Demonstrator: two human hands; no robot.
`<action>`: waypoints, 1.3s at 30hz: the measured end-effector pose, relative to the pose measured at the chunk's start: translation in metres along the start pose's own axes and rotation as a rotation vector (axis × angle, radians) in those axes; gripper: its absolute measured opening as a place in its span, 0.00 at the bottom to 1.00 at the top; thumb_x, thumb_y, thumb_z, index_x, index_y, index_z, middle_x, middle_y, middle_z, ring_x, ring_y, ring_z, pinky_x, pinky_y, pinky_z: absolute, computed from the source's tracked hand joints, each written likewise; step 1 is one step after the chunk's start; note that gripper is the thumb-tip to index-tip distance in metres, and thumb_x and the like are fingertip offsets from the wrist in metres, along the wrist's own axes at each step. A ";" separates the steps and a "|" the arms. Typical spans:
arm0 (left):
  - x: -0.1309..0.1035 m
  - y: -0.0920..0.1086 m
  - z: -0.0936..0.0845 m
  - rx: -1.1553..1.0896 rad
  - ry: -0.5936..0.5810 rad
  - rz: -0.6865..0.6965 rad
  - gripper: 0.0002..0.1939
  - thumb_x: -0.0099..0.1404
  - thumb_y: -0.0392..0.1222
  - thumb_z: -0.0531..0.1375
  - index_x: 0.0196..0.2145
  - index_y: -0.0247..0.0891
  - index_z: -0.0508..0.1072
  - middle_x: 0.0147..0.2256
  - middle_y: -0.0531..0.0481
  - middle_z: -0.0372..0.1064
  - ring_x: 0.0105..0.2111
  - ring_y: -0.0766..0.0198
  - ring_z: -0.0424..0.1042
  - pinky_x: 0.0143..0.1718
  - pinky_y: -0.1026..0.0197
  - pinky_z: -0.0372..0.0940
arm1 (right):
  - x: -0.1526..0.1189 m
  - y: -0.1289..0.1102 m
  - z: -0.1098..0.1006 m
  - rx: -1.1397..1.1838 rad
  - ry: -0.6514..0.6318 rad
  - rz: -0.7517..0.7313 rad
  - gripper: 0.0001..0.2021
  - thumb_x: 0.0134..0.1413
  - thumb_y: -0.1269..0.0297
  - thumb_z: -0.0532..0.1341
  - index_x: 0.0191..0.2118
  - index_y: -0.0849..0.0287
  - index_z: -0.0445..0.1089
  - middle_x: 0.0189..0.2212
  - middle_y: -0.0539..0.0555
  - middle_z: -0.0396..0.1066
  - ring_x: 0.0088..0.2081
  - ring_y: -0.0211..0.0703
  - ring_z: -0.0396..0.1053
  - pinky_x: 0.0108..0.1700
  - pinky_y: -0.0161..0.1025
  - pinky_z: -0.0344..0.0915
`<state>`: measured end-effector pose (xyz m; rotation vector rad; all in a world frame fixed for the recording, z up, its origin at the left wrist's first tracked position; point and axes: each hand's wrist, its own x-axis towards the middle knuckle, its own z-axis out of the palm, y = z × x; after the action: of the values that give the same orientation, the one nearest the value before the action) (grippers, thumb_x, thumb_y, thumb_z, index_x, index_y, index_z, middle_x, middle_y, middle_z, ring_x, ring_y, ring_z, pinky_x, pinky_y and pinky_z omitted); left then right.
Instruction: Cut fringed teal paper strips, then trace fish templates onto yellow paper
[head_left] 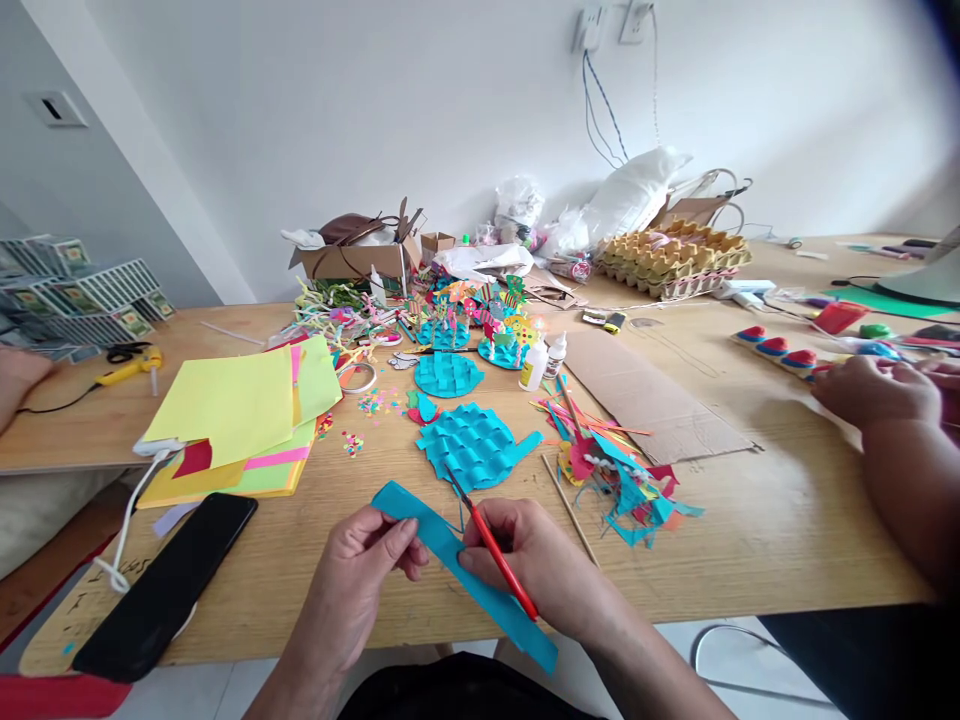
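My left hand (375, 555) pinches the upper end of a blue paper strip (457, 565) between thumb and fingers. In my right hand (529, 555) is a pair of red-handled scissors (501, 560), blades pointing away from me, while the thumb rests on the strip. The strip slants down to the right, past the table's front edge. Just beyond the scissor tips lies a woven blue paper shape (476, 445) with a loose strip end at its right. Behind it is a smaller woven blue piece (448, 374).
Coloured paper sheets (225, 400) and a black phone (169, 585) lie left. White glue bottles (534, 366), paper scraps (637, 485), a wooden stick (568, 510) and flat cardboard (652, 395) are to the right. At far right, another person's hands (877, 395) work near an egg-carton strip.
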<state>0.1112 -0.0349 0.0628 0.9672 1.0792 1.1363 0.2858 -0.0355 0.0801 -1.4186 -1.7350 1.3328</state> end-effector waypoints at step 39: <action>-0.002 -0.003 -0.010 0.008 0.057 -0.072 0.10 0.48 0.44 0.66 0.22 0.35 0.74 0.19 0.51 0.72 0.21 0.66 0.70 0.23 0.67 0.66 | -0.051 0.004 0.002 -0.765 0.159 -0.242 0.05 0.52 0.63 0.54 0.32 0.57 0.66 0.27 0.52 0.69 0.26 0.42 0.65 0.28 0.35 0.54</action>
<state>0.1020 -0.0369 0.0583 0.9001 1.1562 1.1069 0.3017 -0.0838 0.0854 -1.5535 -2.3319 0.4067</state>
